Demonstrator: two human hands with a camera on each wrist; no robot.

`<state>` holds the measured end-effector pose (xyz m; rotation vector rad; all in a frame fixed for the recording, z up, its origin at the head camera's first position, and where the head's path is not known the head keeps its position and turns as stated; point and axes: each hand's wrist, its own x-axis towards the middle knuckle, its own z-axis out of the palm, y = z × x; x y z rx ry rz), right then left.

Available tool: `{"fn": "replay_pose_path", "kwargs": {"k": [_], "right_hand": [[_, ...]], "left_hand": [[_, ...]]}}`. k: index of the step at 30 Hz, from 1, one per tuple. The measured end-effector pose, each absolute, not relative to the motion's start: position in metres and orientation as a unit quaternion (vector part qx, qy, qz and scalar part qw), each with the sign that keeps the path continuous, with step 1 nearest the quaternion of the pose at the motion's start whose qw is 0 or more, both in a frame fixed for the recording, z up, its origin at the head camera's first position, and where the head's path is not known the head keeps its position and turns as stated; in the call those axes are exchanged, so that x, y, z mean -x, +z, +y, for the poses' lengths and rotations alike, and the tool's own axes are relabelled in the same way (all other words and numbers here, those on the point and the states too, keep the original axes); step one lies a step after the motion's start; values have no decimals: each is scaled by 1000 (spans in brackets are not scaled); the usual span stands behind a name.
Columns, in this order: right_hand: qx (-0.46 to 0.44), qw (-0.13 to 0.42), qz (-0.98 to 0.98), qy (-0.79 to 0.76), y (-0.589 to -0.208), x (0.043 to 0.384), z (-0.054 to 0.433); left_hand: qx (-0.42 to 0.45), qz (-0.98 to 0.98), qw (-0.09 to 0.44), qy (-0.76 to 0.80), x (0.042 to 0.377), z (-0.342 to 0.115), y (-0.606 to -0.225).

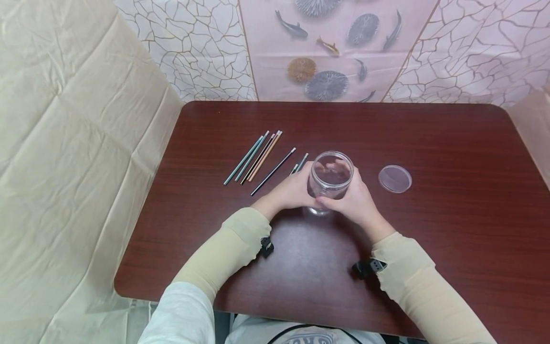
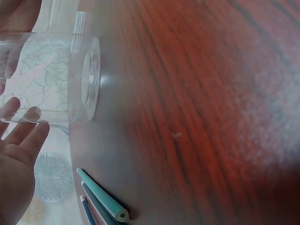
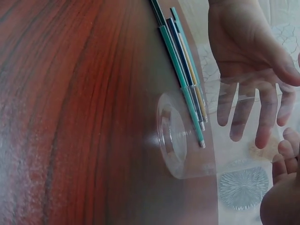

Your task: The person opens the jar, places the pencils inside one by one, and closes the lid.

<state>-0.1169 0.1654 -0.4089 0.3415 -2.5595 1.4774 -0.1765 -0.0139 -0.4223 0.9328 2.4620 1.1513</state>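
Both hands hold a clear, open-topped jar [image 1: 330, 190] over the middle of the table. My left hand [image 1: 294, 190] grips its left side, and my right hand [image 1: 355, 199] grips the right side, the thumbs meeting at the front. Through the clear wall, the fingers of the left hand [image 3: 251, 101] show spread along the far side. The jar's round base [image 2: 93, 79] is close to the tabletop in the left wrist view. Nothing is visible inside the jar. To the right of the hands lies a round clear lid [image 1: 395, 179].
Several pencils, among them an orange pencil [image 1: 264, 156], lie side by side at left. A dark pencil [image 1: 273, 172] rests apart from them, nearer the left hand. A teal pencil [image 1: 302, 161] is partly hidden behind that hand. A patterned cloth [image 1: 206, 52] hangs behind the table.
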Motion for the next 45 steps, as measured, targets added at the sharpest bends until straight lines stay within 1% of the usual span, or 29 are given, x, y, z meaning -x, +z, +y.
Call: {"fn": "replay_pose_path", "kwargs": {"k": [6,10,16,25,35,38,42,45], "right_hand": [[-115,91,-855,497,-413,118,163],[-117,95,-857,492,-415,118,164],[-115,95,-859,490,-417,119,166],[-110,89,-857,495,-417,119,164],[-104,81,-851,508,-419,119,165],[-102,84,-852,506,-420,118,165],[-103,83,-850,510,-422,118,164],[-101,79,-848,514,-422,118,164]], "left_hand": [[-319,846,137,405,177,-23,-421],[-316,832,134,436,182,-33,-420],[-311,818,102,474,191,-48,-419],[-263,830,75,487,199,-69,-421],[-203,860,40,466,204,-90,-428],[-191,866,37,461,206,-95,-431],[-164,886,28,432,209,-103,-435],[-140,904,7,403,212,-109,-437]]}}
